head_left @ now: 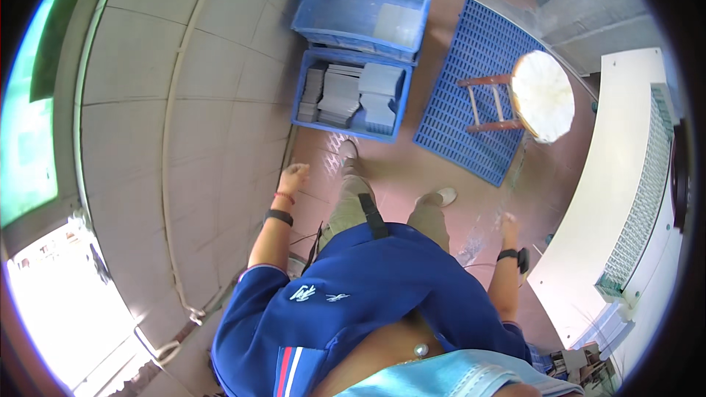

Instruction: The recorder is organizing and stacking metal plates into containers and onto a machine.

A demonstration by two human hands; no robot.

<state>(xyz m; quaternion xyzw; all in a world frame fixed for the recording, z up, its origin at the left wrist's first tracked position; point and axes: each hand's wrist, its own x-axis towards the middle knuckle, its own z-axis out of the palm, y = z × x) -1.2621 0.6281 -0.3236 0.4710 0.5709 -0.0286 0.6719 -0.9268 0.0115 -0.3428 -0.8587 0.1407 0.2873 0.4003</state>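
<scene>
My left hand (pixel 296 176) hangs out over the floor beside the tiled wall, its fingers loosely bent and somewhat apart, with nothing seen in it. A red bracelet and a black band circle that wrist. My right hand (pixel 509 228) hangs low on the other side, near the long white machine; it looks small and its fingers cannot be made out. A dark watch-like band sits on the right wrist. Nearest ahead is a blue crate (pixel 403 114) holding several stacks of flat grey-white pieces (pixel 342 94). Neither hand touches it.
Behind the filled crate stands another blue crate (pixel 346 7) with a pale flat piece inside. A round-topped stool (pixel 543 95) with brown legs stands on a blue slatted mat (pixel 471 66). The white machine (pixel 599 198) lines the right; a tiled wall (pixel 129 162) lines the left.
</scene>
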